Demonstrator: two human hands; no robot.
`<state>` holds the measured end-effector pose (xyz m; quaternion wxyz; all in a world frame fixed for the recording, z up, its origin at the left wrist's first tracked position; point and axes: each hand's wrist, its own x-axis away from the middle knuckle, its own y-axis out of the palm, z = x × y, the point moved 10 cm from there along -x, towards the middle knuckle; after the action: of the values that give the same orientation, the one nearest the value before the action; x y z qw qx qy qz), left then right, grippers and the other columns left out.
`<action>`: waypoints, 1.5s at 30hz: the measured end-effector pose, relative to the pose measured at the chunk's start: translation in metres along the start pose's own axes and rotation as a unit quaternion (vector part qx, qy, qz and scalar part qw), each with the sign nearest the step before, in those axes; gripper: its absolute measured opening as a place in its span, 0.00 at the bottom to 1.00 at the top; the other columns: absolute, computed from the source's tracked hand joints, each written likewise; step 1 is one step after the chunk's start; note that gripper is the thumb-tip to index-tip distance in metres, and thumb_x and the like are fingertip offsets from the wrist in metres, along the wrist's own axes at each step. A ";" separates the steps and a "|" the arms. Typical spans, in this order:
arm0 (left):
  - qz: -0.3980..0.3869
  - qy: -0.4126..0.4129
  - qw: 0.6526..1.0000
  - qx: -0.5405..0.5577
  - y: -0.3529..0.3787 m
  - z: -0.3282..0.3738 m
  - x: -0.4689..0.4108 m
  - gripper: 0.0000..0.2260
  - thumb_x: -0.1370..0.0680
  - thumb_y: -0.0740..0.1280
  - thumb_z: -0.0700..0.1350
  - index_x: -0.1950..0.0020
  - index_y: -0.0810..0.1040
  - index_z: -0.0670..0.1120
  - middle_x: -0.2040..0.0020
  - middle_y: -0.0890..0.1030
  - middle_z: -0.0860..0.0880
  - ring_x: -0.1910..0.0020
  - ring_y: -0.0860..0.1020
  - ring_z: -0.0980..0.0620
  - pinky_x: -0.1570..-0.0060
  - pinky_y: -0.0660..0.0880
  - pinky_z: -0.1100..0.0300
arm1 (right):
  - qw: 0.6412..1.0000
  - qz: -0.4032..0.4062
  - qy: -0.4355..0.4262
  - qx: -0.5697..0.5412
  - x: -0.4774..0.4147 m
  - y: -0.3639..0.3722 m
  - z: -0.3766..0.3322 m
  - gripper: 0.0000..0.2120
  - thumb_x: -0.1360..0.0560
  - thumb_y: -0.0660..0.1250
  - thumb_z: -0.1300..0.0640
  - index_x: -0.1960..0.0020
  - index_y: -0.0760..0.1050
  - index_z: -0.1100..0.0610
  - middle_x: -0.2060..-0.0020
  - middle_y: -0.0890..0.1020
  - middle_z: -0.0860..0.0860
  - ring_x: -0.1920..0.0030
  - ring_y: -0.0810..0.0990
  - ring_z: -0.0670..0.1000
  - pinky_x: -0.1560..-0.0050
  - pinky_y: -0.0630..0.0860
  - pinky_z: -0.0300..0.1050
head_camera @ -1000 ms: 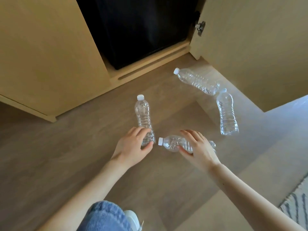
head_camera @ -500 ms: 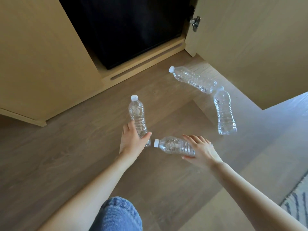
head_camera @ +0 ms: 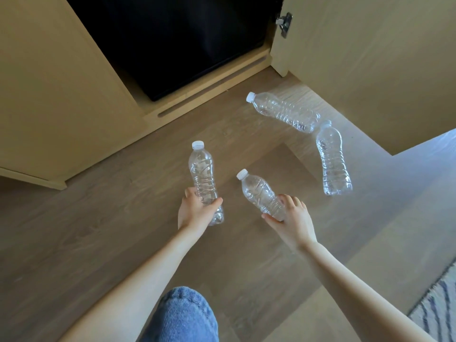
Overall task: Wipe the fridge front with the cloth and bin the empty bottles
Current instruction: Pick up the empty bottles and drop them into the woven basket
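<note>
The left hand [head_camera: 197,213] has its grip clamped round the lower body of a clear plastic bottle [head_camera: 203,178], thumb on one side and fingers wrapped behind, the white cap pointing away from the person toward the cabinet. Just to the right of it, the right hand [head_camera: 294,222] has its grip closed on the base end of a second clear bottle [head_camera: 260,195], whose capped neck tilts up and to the left, ending near the first bottle without touching it. Whether either bottle is clear of the wooden floor [head_camera: 98,230] I cannot tell. Beyond the right grip and further to the right, two more bottles lie on the floor untouched — one lying bottle [head_camera: 333,161] with its base toward the person, and a far bottle [head_camera: 283,111] stretched crosswise beyond it, its base just beside or touching the other's cap. Ahead of both grips, past the bottles, a black fridge front [head_camera: 177,40] sits inside a pale wood cabinet [head_camera: 54,99], with an open cabinet door [head_camera: 370,65] standing to the right of it and a metal hinge [head_camera: 285,23] at its edge. Below the forearms, close to the person, a knee in blue denim [head_camera: 182,317] shows — and off to the lower right, behind the right grip, the corner of a striped rug [head_camera: 439,304] lies on the floor.
</note>
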<state>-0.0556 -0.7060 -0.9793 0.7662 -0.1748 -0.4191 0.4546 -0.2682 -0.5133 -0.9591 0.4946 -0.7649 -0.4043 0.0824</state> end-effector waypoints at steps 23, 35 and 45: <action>-0.023 0.082 0.982 0.166 -0.371 0.328 0.334 0.20 0.34 0.78 0.52 0.49 0.73 0.67 0.45 0.78 0.61 0.47 0.76 0.65 0.51 0.70 0.71 | 0.929 0.129 0.144 -0.317 0.188 -0.454 -0.249 0.27 0.35 0.75 0.37 0.41 0.69 0.43 0.48 0.80 0.42 0.47 0.78 0.44 0.48 0.75 0.43; -0.074 0.225 0.955 0.181 -0.528 0.525 0.588 0.26 0.35 0.76 0.59 0.39 0.75 0.61 0.43 0.78 0.62 0.44 0.76 0.64 0.53 0.71 0.73 | 0.887 0.215 0.088 -0.400 0.385 -0.740 -0.369 0.16 0.30 0.79 0.48 0.46 0.77 0.46 0.60 0.83 0.40 0.62 0.80 0.36 0.62 0.73 0.27; -0.161 0.315 0.924 0.146 -0.495 0.561 0.681 0.26 0.30 0.77 0.52 0.35 0.70 0.61 0.40 0.76 0.59 0.41 0.74 0.64 0.52 0.69 0.80 | 0.837 0.337 0.111 -0.416 0.495 -0.800 -0.329 0.27 0.31 0.79 0.46 0.36 0.75 0.53 0.49 0.82 0.48 0.49 0.81 0.52 0.44 0.79 0.53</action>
<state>-0.0721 -0.4556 0.0002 0.9386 -0.1251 -0.1073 0.3029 -0.1990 -0.2468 -0.0013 0.1127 -0.9916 -0.0603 -0.0173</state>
